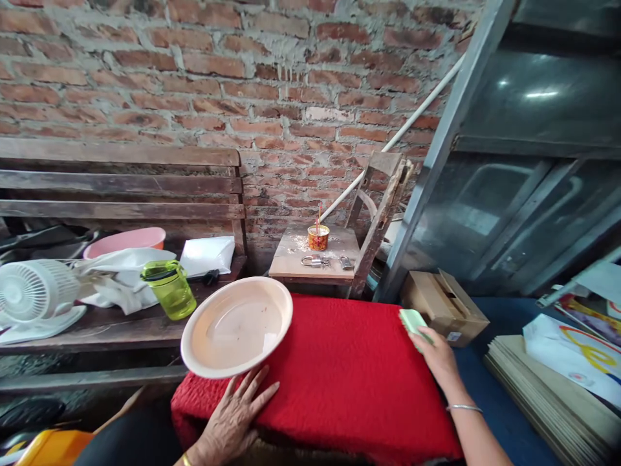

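Note:
A red, fuzzy cloth (339, 362) covers a low table in front of me. My left hand (237, 411) lies on the cloth's near edge with fingers spread, just below a cream plastic basin (237, 327). The basin rests on the left end of the cloth, with shallow water and a few dark specks inside. At the right edge of the cloth, my right hand (436, 356) grips a pale green scrubbing brush (412, 320). My fingers cover part of the brush, and its underside is hard to see.
A wooden bench (121, 333) at left bears a white fan (36, 291), a green bottle (169, 291) and a pink basin (126, 243). Behind stands a chair (310, 265) with padlocks and an incense cup (318, 239). At right are a cardboard box (444, 304) and stacked cardboard (538, 395).

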{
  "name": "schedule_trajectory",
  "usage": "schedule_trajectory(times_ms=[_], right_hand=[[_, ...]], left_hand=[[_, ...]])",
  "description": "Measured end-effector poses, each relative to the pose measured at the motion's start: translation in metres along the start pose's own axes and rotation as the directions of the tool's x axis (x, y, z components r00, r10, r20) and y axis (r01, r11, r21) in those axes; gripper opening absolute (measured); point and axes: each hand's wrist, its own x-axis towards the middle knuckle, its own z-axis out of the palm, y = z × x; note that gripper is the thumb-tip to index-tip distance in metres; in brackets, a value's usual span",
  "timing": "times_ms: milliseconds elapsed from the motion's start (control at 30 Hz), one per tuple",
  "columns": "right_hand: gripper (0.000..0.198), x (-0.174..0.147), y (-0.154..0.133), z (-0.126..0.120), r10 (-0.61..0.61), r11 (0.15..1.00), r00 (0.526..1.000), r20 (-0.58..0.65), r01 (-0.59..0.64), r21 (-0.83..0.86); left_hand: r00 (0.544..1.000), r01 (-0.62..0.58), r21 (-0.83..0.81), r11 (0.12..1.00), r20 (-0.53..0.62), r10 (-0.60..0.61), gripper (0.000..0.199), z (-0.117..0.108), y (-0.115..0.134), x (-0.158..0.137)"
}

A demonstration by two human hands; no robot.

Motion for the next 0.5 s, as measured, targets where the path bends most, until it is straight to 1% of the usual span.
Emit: schedule_trajectory(times_ms=[33,67,133,167,200,233,300,400,433,500], right_hand=[[0.047,-0.006,-0.015,0.01,-0.079,0.997,0.996,0.044,0.078,0.012],[0.044,-0.013,-0.03,0.02,-0.175,0.985,0.98,0.092,0.175,0.015],[0.036,-0.03,-0.058,0.038,-0.346,0.935,0.919,0.188,0.355,-0.016],[0.033,-0.037,-0.069,0.044,-0.389,0.912,0.893,0.225,0.408,-0.042],[0.031,-0.042,-0.076,0.047,-0.396,0.903,0.885,0.247,0.423,-0.069],[0.031,-0.044,-0.08,0.047,-0.376,0.908,0.892,0.253,0.408,-0.09],[0.03,-0.038,-0.073,0.038,-0.295,0.94,0.93,0.221,0.323,-0.106],[0.028,-0.018,-0.038,0.006,-0.118,0.986,0.987,0.106,0.129,-0.107],[0.026,-0.011,-0.022,-0.007,-0.047,0.993,0.997,0.062,0.053,-0.101],[0.022,-0.001,0.006,-0.029,0.095,0.993,0.995,-0.023,-0.096,-0.066]], left_hand=[[1.0,-0.005,0.008,1.0,-0.005,0.005,0.111,-0.001,-0.001,0.0],[1.0,-0.009,0.015,1.0,-0.008,0.009,0.11,-0.001,-0.002,0.0],[1.0,-0.013,0.029,1.0,-0.008,0.013,0.108,-0.003,-0.004,0.001],[1.0,-0.012,0.034,0.999,-0.006,0.012,0.107,-0.003,-0.005,0.001],[1.0,-0.009,0.038,0.999,-0.001,0.009,0.106,-0.003,-0.005,0.001],[1.0,-0.003,0.042,0.999,0.004,0.003,0.105,-0.002,-0.006,0.002],[1.0,0.005,0.044,0.999,0.014,-0.006,0.103,0.0,-0.007,0.001],[1.0,0.017,0.038,0.999,0.015,-0.018,0.1,0.004,-0.008,0.001],[1.0,0.019,0.033,0.999,0.015,-0.02,0.1,0.005,-0.008,0.0],[0.999,0.024,0.021,0.999,0.022,-0.025,0.1,0.005,-0.008,0.0]])
